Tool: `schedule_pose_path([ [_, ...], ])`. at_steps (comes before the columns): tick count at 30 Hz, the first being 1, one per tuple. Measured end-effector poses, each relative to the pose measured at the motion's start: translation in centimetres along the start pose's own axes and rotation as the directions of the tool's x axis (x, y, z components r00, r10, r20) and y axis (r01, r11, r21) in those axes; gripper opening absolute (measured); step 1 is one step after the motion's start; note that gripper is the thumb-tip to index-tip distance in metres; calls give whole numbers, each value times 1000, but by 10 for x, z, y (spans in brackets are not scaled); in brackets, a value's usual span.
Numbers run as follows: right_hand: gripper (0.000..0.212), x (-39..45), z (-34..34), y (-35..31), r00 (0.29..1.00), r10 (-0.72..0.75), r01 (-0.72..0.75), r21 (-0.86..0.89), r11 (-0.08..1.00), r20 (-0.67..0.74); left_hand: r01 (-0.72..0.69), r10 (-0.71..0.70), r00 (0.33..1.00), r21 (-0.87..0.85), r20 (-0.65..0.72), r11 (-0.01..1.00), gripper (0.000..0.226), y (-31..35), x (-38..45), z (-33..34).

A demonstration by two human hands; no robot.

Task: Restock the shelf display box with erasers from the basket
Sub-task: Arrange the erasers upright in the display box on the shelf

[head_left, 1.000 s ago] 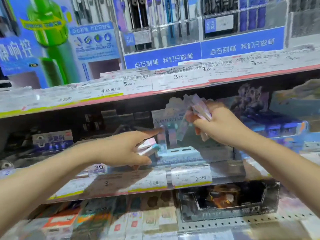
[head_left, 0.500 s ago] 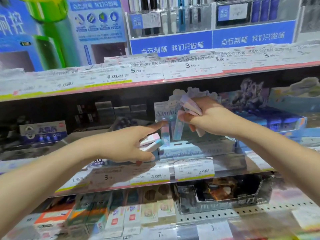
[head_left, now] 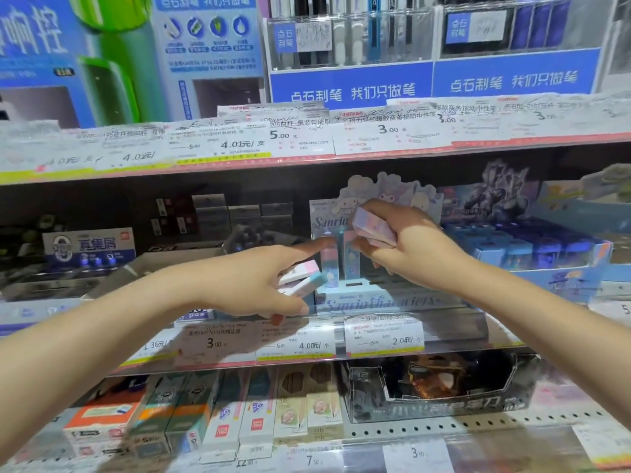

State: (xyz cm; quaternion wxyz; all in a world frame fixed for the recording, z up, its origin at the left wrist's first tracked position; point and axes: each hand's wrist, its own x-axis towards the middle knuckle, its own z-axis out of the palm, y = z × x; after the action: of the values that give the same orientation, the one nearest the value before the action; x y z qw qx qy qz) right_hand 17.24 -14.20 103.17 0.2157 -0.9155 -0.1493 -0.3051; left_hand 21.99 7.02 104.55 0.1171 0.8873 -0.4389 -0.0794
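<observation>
A pale blue display box with cartoon characters on its back card stands on the middle shelf. Two pastel erasers stand upright at its left side. My right hand hovers over the box, closed on a bunch of pink and lilac erasers. My left hand is just left of the box, gripping two erasers, pink-white and teal-white, with its forefinger stretched out to the upright ones. The basket is out of sight.
The upper shelf edge, lined with price tags, hangs just above my hands. A blue box of small packs stands to the right, dark boxes to the left. The lower shelf holds a black display box and upright packs.
My right hand has come down and slightly right over the display box, with its erasers now lower against the back card. My left hand has held its place beside the box.
</observation>
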Motion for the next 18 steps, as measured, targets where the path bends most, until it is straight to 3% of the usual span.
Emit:
schedule_pose_path([
  [6, 11, -6, -5, -1, 985, 111, -128, 127, 984, 132, -24, 24, 1000, 19, -3, 1000, 84, -3, 2, 1],
  [10, 7, -3, -11, -1, 984, 103, -123, 133, 983, 147, -26, 26, 1000, 18, -16, 1000, 81, 0, 1, 2],
  [15, 24, 3, -16, -3, 978, 88, -107, 90, 990, 189, -5, 5, 1000, 19, -27, 1000, 79, 7, -1, 2],
  [18, 21, 0, -21, -4, 968, 98, -115, 62, 991, 233, 49, -48, 999, 38, -25, 998, 79, 9, -2, 1],
])
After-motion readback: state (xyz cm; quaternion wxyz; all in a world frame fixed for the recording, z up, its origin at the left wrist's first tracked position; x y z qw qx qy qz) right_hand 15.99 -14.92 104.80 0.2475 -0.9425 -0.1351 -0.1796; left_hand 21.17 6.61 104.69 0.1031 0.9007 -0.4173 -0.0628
